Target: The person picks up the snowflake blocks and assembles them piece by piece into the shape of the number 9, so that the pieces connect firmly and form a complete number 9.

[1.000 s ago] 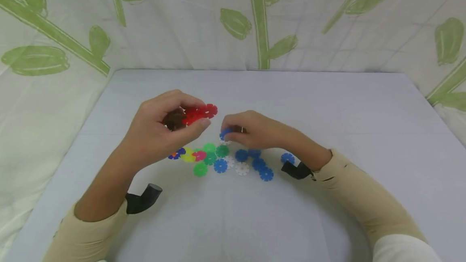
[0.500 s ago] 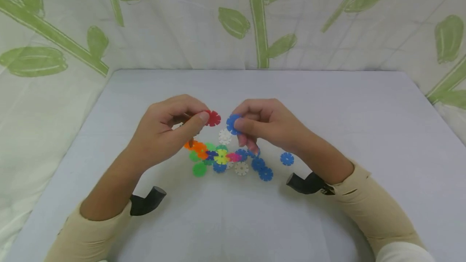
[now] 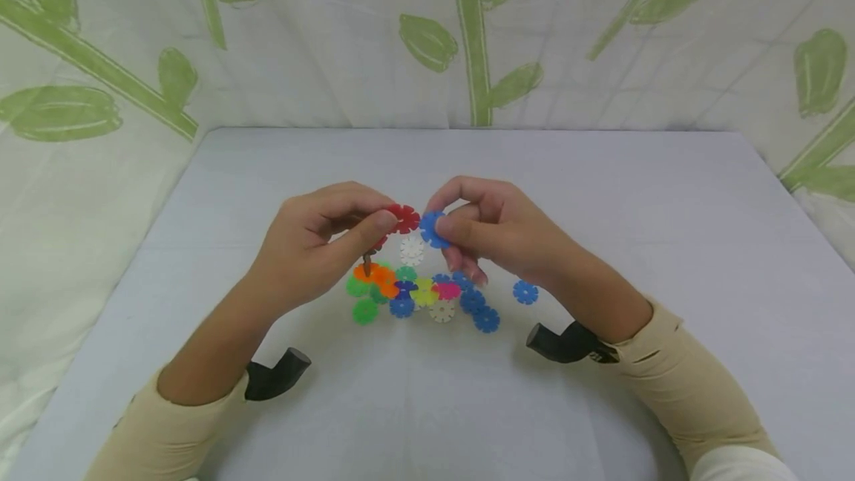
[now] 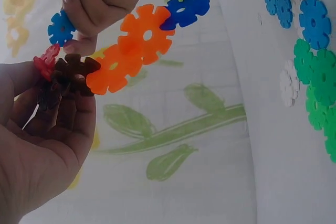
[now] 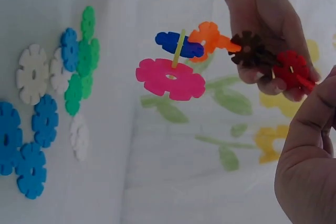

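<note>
My left hand (image 3: pixel 320 243) pinches a red notched plastic disc (image 3: pixel 404 219) between thumb and fingers, at the upper end of a chain of linked discs. Below it the chain runs through brown discs (image 4: pixel 79 74), orange discs (image 4: pixel 147 34), a dark blue disc (image 4: pixel 186 10), a yellow disc (image 3: pixel 424 292) and a pink disc (image 5: pixel 170 80), which hangs at the free end. Facing it, my right hand (image 3: pixel 497 232) pinches a single blue disc (image 3: pixel 433 230) by thumb and forefinger. The blue disc's edge is right at the red one's rim; the right hand's other fingers curl loosely below.
Loose discs lie on the pale table under the hands: green ones (image 3: pixel 365 311), white ones (image 3: pixel 441 310) and blue ones (image 3: pixel 486 319). One blue disc (image 3: pixel 525 292) lies apart at the right. A leaf-patterned curtain (image 3: pixel 320 58) hangs behind the table.
My right hand has lifted the blue disc from the table by a white disc and brought it up beside the red one. My left hand has shifted right, its chain swinging right too.
</note>
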`<state>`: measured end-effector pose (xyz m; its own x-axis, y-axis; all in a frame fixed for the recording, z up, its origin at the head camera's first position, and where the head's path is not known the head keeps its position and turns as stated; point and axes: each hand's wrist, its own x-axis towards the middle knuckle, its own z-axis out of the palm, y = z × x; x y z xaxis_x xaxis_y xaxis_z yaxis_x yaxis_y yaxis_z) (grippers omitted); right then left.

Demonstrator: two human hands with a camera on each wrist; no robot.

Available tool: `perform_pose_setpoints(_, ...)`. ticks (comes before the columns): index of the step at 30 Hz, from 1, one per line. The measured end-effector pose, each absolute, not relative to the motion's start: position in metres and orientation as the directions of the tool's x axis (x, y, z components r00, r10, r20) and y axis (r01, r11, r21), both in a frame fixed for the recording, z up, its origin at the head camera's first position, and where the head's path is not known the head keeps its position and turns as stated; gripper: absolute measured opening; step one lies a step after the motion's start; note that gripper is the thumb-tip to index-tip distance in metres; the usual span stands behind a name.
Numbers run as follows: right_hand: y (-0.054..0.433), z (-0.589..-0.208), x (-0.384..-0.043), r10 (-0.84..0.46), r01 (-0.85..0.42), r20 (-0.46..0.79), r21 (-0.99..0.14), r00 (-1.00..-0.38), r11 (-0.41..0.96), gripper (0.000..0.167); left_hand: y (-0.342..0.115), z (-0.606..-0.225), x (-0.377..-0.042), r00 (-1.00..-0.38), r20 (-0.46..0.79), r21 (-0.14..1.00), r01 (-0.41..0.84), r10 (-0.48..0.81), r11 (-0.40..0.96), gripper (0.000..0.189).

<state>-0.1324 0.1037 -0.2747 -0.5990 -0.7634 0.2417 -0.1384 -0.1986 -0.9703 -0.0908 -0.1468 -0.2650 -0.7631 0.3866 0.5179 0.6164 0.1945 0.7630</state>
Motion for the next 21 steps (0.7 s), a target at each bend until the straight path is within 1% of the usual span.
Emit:
perform_pose_setpoints(4, 0.104, -0.276, -0.134, -0.763, -0.151, 0.252, -0.968, -0.595, -0.202, 0.022, -0.145, -0.265, -0.090, -0.754, 0.541, 0.751, 0.632, 0.373, 0.188, 0.020)
perform_pose_setpoints(8, 0.104, -0.277, -0.135, -0.760, -0.142, 0.258, -0.966, -0.597, -0.217, 0.021, -0.143, -0.266, -0.090, -0.733, 0.574, 0.729, 0.660, 0.364, 0.182, 0.019)
perform_pose_setpoints(13, 0.102, -0.278, -0.133, -0.740, -0.091, 0.261, -0.961, -0.620, -0.262, 0.021, -0.139, -0.267, -0.088, -0.701, 0.617, 0.688, 0.701, 0.357, 0.188, 0.017)
perform_pose_setpoints(16, 0.101, -0.278, -0.131, -0.735, -0.059, 0.256, -0.957, -0.628, -0.283, 0.023, -0.136, -0.267, -0.087, -0.674, 0.651, 0.647, 0.733, 0.348, 0.208, 0.017)
perform_pose_setpoints(18, 0.101, -0.278, -0.129, -0.729, -0.041, 0.249, -0.956, -0.637, -0.291, 0.024, -0.135, -0.267, -0.086, -0.654, 0.675, 0.617, 0.754, 0.343, 0.223, 0.014)
perform_pose_setpoints(19, 0.101, -0.277, -0.127, -0.724, -0.033, 0.246, -0.955, -0.645, -0.295, 0.023, -0.134, -0.267, -0.086, -0.645, 0.686, 0.606, 0.763, 0.337, 0.227, 0.014)
perform_pose_setpoints(21, 0.100, -0.276, -0.124, -0.712, -0.012, 0.236, -0.953, -0.661, -0.304, 0.020, -0.133, -0.268, -0.086, -0.629, 0.702, 0.582, 0.777, 0.334, 0.239, 0.024)
